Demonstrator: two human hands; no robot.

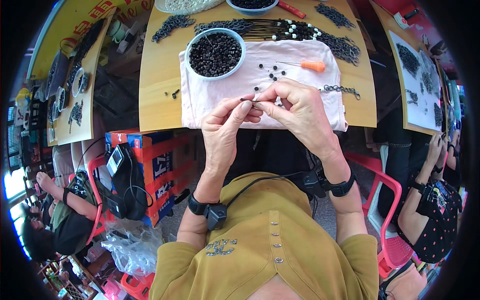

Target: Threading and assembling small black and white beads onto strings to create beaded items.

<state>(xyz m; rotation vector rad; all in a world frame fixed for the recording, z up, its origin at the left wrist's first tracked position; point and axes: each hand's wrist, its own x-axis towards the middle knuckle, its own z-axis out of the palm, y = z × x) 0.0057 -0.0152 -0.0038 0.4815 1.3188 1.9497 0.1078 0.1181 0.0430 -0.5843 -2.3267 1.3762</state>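
Observation:
Over the near edge of the pale pink cloth (pixel 305 50), my hands meet fingertip to fingertip. My left hand (pixel 224 119) is closed in a pinch on a thin black cord (pixel 248 100), and my right hand (pixel 296 102) pinches the same piece from the other side. Whether a bead sits on it is too small to tell. A dark metal chain (pixel 340 89) with a clasp lies beside my right hand, its near end passing behind it. Loose black beads (pixel 275 67) are scattered just beyond my fingers. Further right rests an awl (pixel 312 65) with an orange handle.
A round tub (pixel 243 60) of black beads stands on the cloth's left. Black cords with white beads (pixel 295 31) and chain piles (pixel 172 26) lie across the wooden table (pixel 160 90). A red chair (pixel 387 180) and carton (pixel 145 145) flank me. Other people sit on both sides.

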